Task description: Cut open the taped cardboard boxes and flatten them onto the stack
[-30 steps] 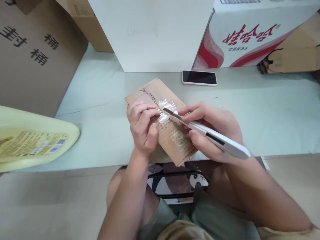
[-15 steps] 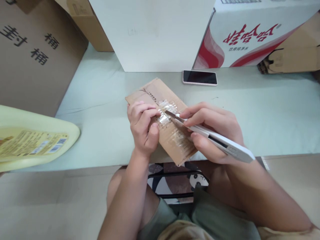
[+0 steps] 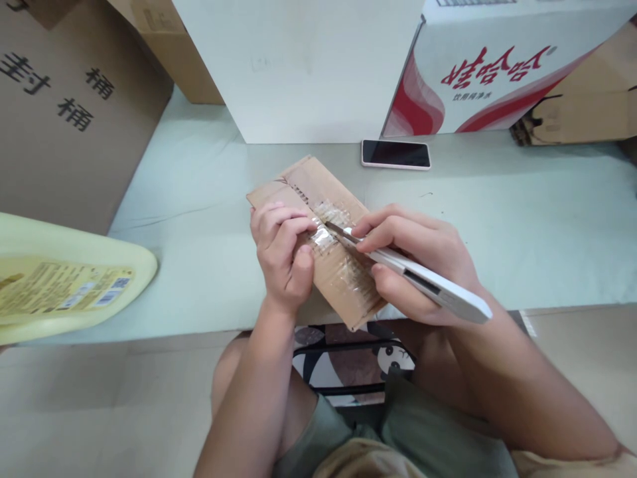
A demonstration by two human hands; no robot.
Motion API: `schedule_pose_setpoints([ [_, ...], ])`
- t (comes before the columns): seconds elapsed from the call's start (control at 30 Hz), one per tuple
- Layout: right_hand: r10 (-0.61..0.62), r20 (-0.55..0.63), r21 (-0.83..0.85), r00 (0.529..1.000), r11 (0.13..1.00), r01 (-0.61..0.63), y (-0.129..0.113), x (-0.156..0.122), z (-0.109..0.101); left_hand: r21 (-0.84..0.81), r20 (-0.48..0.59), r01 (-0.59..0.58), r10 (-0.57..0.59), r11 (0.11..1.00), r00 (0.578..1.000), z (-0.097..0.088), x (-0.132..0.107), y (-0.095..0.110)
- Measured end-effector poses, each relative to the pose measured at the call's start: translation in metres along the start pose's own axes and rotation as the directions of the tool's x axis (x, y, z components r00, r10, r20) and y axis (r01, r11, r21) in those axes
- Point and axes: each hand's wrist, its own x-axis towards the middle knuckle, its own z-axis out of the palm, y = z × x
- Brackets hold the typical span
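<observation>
A small flat cardboard parcel (image 3: 311,186) with clear tape across it lies tilted on the pale green surface (image 3: 199,226), its near end over the edge. My left hand (image 3: 281,255) is closed on the parcel's left side, thumb and fingers pressing near the tape. My right hand (image 3: 423,262) grips a white utility knife (image 3: 438,292). The knife's blade tip rests on the tape at the parcel's middle, close to my left fingertips.
A phone (image 3: 395,153) lies face up behind the parcel. A white box (image 3: 303,66), a red-and-white printed carton (image 3: 497,66) and a brown carton (image 3: 64,113) stand around the back and left. A yellow plastic item (image 3: 70,282) lies at the left edge. My knees are below.
The knife blade has slid a little down and left along the tape, towards my left fingers. My left hand has kept its hold on the parcel.
</observation>
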Motion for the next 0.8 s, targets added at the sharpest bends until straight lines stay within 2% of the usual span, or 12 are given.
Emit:
schedule_pose_setpoints([
  [0.33, 0.025, 0.048, -0.031, 0.999, 0.999, -0.024, -0.001, -0.001, -0.002, 0.009, -0.013, 0.003, -0.003, 1.000, 1.000, 0.001, -0.001, 0.000],
  [0.57, 0.060, -0.156, -0.034, 0.986, 0.997, -0.066, 0.000, -0.005, 0.000, -0.036, -0.056, -0.031, 0.029, 0.999, 0.998, 0.002, -0.001, -0.001],
  [0.73, 0.016, -0.309, 0.037, 0.951, 0.999, -0.004, -0.003, -0.011, 0.006, -0.016, -0.084, -0.022, 0.020, 1.000, 0.996, 0.006, -0.004, -0.003],
  [0.8, 0.016, -0.330, 0.092, 0.944, 0.996, 0.015, -0.006, -0.012, 0.005, -0.030, -0.127, -0.010, 0.006, 1.000, 0.992, 0.010, -0.007, -0.003],
])
